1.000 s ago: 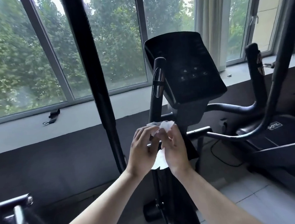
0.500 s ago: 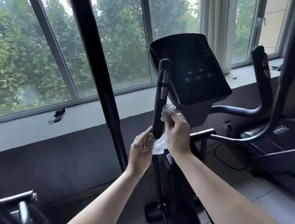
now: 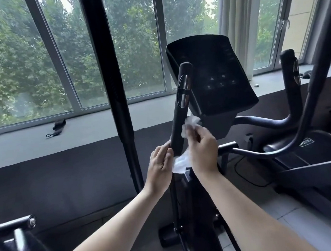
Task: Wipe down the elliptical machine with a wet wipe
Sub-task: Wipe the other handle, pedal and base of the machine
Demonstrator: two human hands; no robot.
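the right hand (image 3: 201, 149) is clamped on a crumpled white wet wipe (image 3: 188, 126), pressing it against the elliptical's black left handlebar grip (image 3: 181, 108) below the console (image 3: 212, 75). the left hand (image 3: 160, 165) pinches the wipe's lower end beside the grip.

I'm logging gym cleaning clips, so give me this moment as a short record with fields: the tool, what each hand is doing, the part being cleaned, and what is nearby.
tool: white wet wipe, crumpled
right hand: grips the wipe, pressing it against the handle
left hand: fingers on the lower handle, touching the wipe's bottom end
part being cleaned: left fixed handlebar, black with a metal sensor strip
console: dark, just right of the handle
windowsill: a small black strap lies on it
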